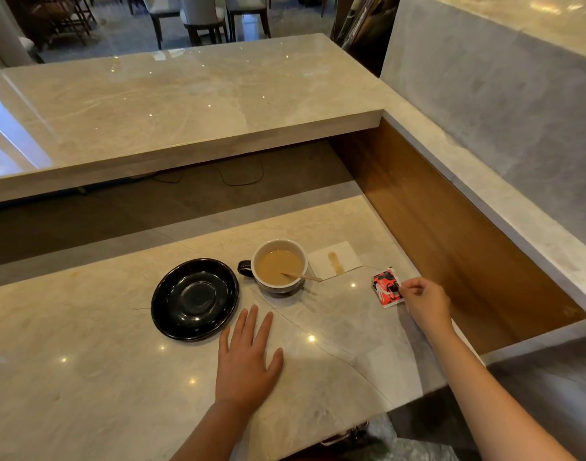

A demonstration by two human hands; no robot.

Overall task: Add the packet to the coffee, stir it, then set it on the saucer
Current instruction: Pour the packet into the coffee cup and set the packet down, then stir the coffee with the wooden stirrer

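A cup of milky coffee (278, 266) stands on the marble counter, its dark handle pointing left. A wooden stir stick (301, 277) leans in it, sticking out to the right. Left of the cup lies an empty black saucer (194, 299). A red, white and black packet (387, 286) lies on the counter to the right of the cup. My right hand (424, 302) pinches the packet's right edge with thumb and fingers. My left hand (248, 357) rests flat on the counter in front of the cup, fingers spread, holding nothing.
A white napkin (335, 263) with a brown coffee stain lies behind and right of the cup. A raised marble ledge (185, 121) runs across the back. A wooden side panel (451, 234) drops off at the counter's right edge. Dark cables (238, 176) lie under the ledge.
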